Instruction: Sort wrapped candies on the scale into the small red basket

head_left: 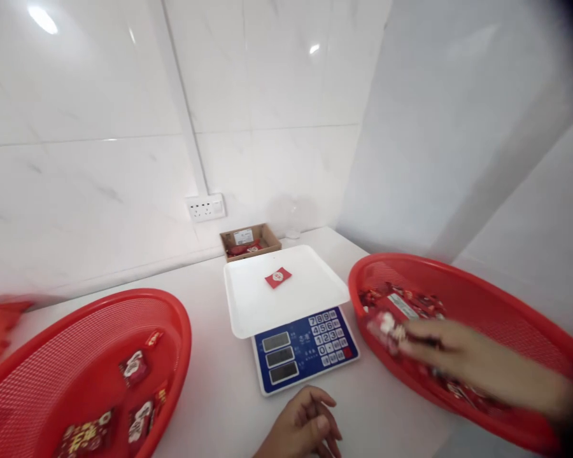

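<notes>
- Two bare hands are nearest. Left hand (308, 423): fingers loosely curled, thumb apart, grip unloaded; located just below the digital scale. The wrist is cut off by the bottom edge.
- Right hand (451, 353): motion-blurred, extended over the right basket (482, 312). Thumb and fingertips are closed on a wrapped packet (386, 327), held near the basket's left rim. Print on the packet is illegible; individual fingers are hard to separate. The forearm runs into the dark right edge.
- Left basket (95, 331): red mesh, cut off at left and bottom. Several wrapped snacks (134, 367) lie apart inside; the lowest are cropped.
- Right basket: red, partly covered by the hand and forearm. Small red-wrapped pieces and a white label (403, 306) lie within; the pieces under the hand are hidden.
- Digital scale (305, 350): blue keypad panel facing the person; three dark display windows, readings indiscernible.
- White tray (300, 308): above the scale, hiding its rear part. One red packet (277, 277) lies flat near the tray's middle.
- Cardboard box (270, 235): behind the tray, front partly hidden, red packets inside.
- Transparent object (293, 216): beside the box against the wall, outline unclear.
- Power socket (206, 207): wall-mounted, above the box's left side.
</notes>
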`<state>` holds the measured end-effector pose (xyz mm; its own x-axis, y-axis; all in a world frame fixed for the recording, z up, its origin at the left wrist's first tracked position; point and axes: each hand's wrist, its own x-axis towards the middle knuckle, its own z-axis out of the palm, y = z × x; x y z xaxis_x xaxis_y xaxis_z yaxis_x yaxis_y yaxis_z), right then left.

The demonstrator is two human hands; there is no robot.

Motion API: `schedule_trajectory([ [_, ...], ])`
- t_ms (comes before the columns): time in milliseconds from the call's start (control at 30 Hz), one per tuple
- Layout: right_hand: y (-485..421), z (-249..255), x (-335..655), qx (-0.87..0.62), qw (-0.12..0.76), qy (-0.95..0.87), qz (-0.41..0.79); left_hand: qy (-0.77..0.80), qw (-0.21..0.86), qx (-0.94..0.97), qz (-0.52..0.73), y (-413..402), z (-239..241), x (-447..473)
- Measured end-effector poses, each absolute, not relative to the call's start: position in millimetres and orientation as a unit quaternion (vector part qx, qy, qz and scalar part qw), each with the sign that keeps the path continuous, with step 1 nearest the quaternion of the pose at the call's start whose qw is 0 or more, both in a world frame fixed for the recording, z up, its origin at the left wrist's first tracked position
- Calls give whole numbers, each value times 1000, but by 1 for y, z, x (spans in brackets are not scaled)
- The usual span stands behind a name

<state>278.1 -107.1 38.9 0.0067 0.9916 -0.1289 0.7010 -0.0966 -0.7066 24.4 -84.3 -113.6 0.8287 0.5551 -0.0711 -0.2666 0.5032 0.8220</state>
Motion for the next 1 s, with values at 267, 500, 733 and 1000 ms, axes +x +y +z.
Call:
schedule_trajectory([
  [267, -126, -31, 181, -588, 139, -652, 458, 214, 797, 472, 310, -89, -123, 30],
  [500, -123, -55, 198, -582, 297, -504, 565, 313, 792, 377, 365, -86, -121, 31],
  [733, -130, -75, 187, -587, 282, -481, 587, 315, 772, 405, 375, -88, -117, 31],
  [1000, -131, -73, 168, -534, 317, -487, 614, 324, 761, 450, 338, -89, -106, 24],
])
